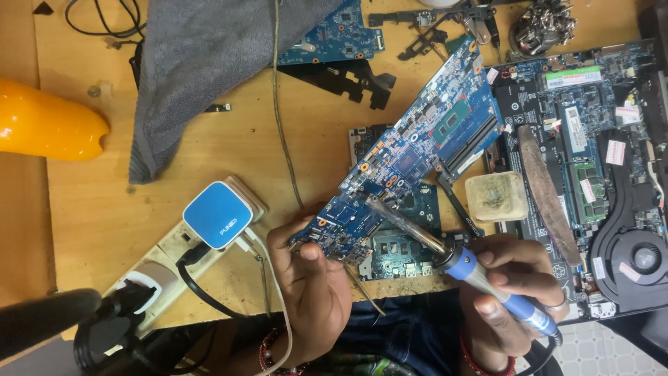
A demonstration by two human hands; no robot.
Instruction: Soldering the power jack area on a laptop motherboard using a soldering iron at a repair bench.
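The long blue circuit board (410,150) lies slanted across the wooden bench (104,202), its glossy face studded with tiny silver and black parts and a dark square chip near its upper end. The left hand (309,278) is closed on the board's lower end, thumb pressed flat on the top face and fingers curled beneath. The right hand (511,289) is wrapped around the blue plastic grip of a soldering iron (445,254), whose dull, scorched metal shaft runs up and left so that the tip sits on the board's lower half; whether it truly touches the surface is hard to tell from this angle. A thin strand, likely solder wire (362,285), pokes out just below the board's held end.

Under the board's lower half lies a second, greener board (400,247). Right of the board sits a square, grimy yellowish sponge block (495,197), and beyond it an opened laptop base (598,167) with green memory sticks and a round black fan. Left of the board, a white power strip (174,257) carries a blue-faced square adapter (218,214). Above and left of the board a grey, coarse cloth (202,69) hangs over the bench, and farther left rests a smooth orange plastic shape (49,125).
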